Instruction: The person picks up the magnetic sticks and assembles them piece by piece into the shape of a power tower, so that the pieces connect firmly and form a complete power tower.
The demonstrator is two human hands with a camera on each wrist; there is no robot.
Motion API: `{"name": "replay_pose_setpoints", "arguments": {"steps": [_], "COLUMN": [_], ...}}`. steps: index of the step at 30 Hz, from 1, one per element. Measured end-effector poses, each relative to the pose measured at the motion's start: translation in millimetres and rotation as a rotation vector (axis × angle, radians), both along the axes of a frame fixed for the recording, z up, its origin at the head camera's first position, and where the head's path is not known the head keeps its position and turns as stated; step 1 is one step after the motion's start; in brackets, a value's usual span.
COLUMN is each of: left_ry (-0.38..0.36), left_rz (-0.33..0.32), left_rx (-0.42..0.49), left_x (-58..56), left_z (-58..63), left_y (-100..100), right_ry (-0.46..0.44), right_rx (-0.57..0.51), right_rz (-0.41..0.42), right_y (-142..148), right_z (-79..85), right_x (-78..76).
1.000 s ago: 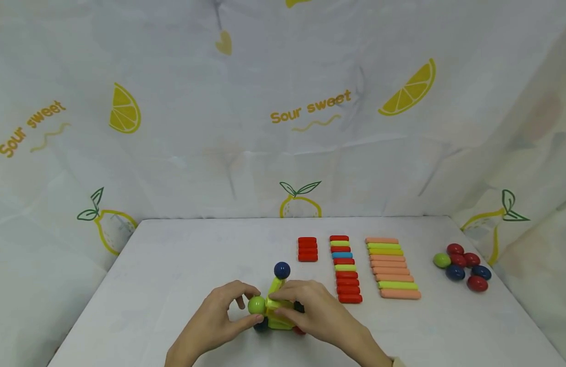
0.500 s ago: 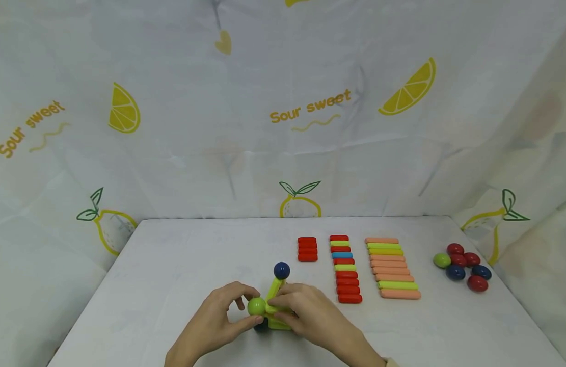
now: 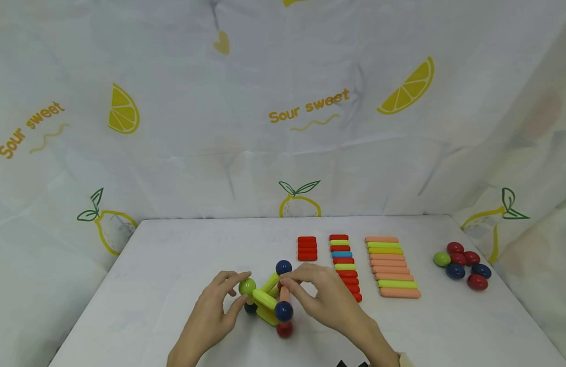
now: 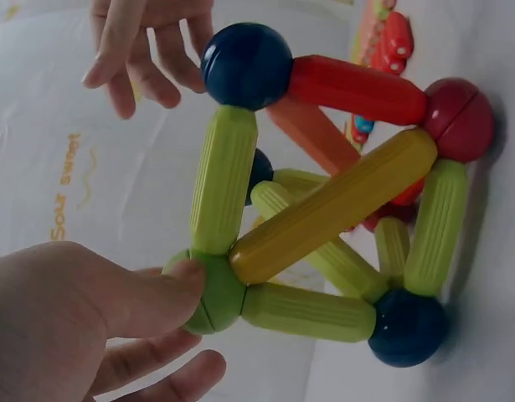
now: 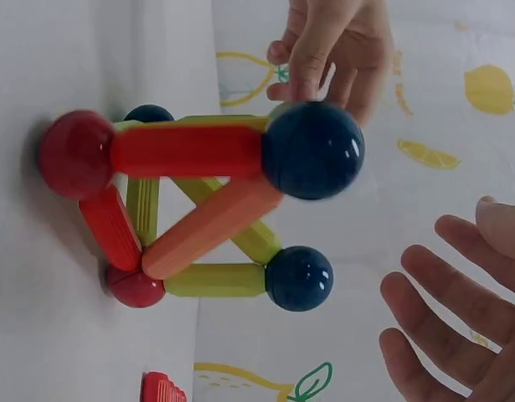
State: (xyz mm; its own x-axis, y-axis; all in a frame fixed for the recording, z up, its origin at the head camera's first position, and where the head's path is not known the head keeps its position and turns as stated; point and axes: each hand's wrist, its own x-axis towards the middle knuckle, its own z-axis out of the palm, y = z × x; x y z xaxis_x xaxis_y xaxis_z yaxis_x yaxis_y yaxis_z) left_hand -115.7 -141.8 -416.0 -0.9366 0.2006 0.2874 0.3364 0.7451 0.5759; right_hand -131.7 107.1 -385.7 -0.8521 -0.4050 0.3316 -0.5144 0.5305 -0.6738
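observation: over the last half second the open frame of fluted plastic sticks and glossy plastic balls (image 3: 265, 299) has swung round and shifted a little away from the body. the right hand (image 3: 328, 290), which covered its near side, has come off it.

now uncovered: the near upper glossy dark-blue ball (image 3: 284, 312) and the fluted orange plastic stick (image 5: 211, 226), which slants from that ball to a lower red ball (image 5: 136, 286).

hands: right released, fingers spread, just beside the frame with a gap seen in the right wrist view. left hand (image 3: 211, 306) pinches the glossy light-green plastic ball (image 4: 219, 295) at an upper corner, thumb against it.

position: frame stands on the white-covered table (image 3: 172, 255), between the hands. loose short red sticks (image 3: 307, 248) and the loose ball cluster (image 3: 458, 260): no change seen.

reading: the joints appear to hold without the right hand, leaving it free to work. the left grip probably still steadies one corner.
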Motion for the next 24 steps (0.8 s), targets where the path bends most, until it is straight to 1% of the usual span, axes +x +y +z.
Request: {"name": "replay_pose_setpoints", "arguments": {"steps": [2, 6, 7, 9, 12, 15, 17, 19, 22, 24], "left_ry": [-0.039, -0.097, -0.109, -0.126, -0.122, -0.108, -0.109, -0.126, -0.150, -0.160], "left_rz": [0.060, 0.143, 0.158, 0.181, 0.197, 0.202, 0.198, 0.185, 0.140, 0.099], "left_rx": [-0.018, -0.093, -0.107, -0.124, -0.114, -0.103, -0.093, -0.084, -0.077, -0.081], "left_x": [1.3, 5.9, 7.3, 8.9, 11.3, 12.1, 12.4, 12.0, 11.7, 11.2], "left_z": [-0.2, -3.7, -5.2, -8.4, -13.9, -17.0, -16.8, -15.5, -13.1, -11.9], "left_y": [3.3, 18.7, 24.2, 35.9, 48.0, 52.7, 53.0, 52.0, 48.2, 44.4], "right_ry": [0.040, 0.080, 0.078, 0.068, 0.019, -0.048, -0.094, -0.132, -0.180, -0.188], "right_rx": [-0.055, -0.192, -0.211, -0.213, -0.141, -0.043, 0.014, 0.081, 0.192, 0.254], "right_rz": [-0.045, -0.091, -0.110, -0.162, -0.263, -0.317, -0.323, -0.315, -0.300, -0.293], "right_y": [4.7, 13.7, 15.7, 18.7, 20.3, 18.8, 17.7, 16.5, 14.8, 13.6], "right_z": [-0.8, -9.1, -12.7, -19.9, -31.1, -41.7, -49.1, -56.5, -66.6, -72.4], "right_x": [-4.3, -19.5, -24.7, -35.4, -51.3, -66.1, -74.6, -81.5, -87.9, -89.9]}}
